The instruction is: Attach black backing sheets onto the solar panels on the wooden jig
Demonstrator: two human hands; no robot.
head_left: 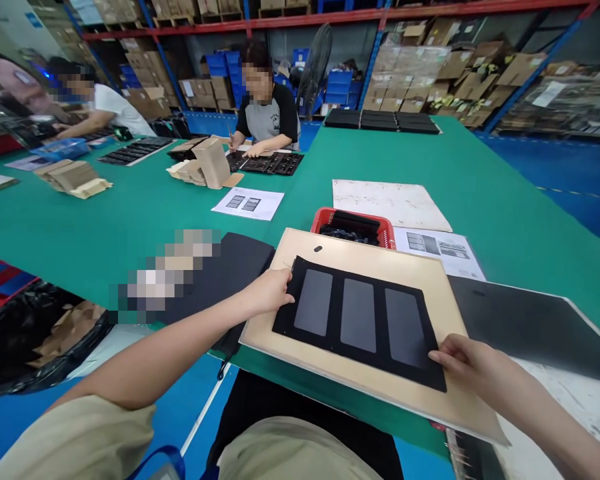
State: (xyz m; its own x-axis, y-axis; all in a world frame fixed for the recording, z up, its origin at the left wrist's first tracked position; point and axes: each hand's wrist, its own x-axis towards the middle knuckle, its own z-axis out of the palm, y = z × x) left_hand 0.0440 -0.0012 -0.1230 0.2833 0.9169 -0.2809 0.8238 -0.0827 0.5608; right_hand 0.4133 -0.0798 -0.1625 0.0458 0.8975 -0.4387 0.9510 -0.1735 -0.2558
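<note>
A flat black panel with three grey rectangular windows [334, 308] lies tilted on a cream board [370, 250] in front of me. My left hand [271, 292] pinches its left edge near the upper corner, thumb on top. At the opposite side my right hand [463, 360] grips the right edge near the lower corner between thumb and fingers. A small dark oval mark or hole [318, 249] shows on the board above the panel. Left of the board lies a stack of black sheets [230, 267], partly covered by a blurred patch.
Behind the board stands a red basket [390, 230] with black items. To the right are a dark board [530, 320] and a printed sheet [460, 257]. A co-worker [267, 113] sits across the green table [300, 200]. A black-bagged bin [10, 353] stands at lower left.
</note>
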